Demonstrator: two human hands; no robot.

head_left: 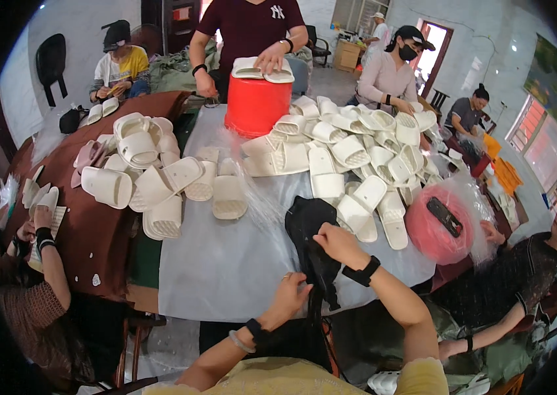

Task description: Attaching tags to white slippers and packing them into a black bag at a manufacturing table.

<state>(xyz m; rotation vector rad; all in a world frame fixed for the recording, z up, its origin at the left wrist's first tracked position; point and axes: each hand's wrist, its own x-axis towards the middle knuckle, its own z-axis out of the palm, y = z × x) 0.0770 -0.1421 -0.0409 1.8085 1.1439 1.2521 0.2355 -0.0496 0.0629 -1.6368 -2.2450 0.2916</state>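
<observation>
A limp black cloth item [311, 227] with long hanging straps lies over the near edge of the table; its exact kind is unclear. My right hand [341, 245] is closed, pinching the cloth on its right side. Lower down, my left hand [290, 294] has its fingers curled at the left edge of the cloth, seemingly gripping it. Beyond my hands, cream slippers [361, 204] lie heaped on the grey table cover [206, 276], some nearly touching the black cloth. One more slipper [230, 197] sits apart to the left.
A person's hand rests on slippers atop an upturned red bucket [259, 105]. At right, a dark phone [444, 217] lies on a pink plastic bundle [426, 234]. Clear plastic film [259, 197] crosses the table. More slippers [137, 148] cover the brown-topped table [104, 240] at left. Several people sit around.
</observation>
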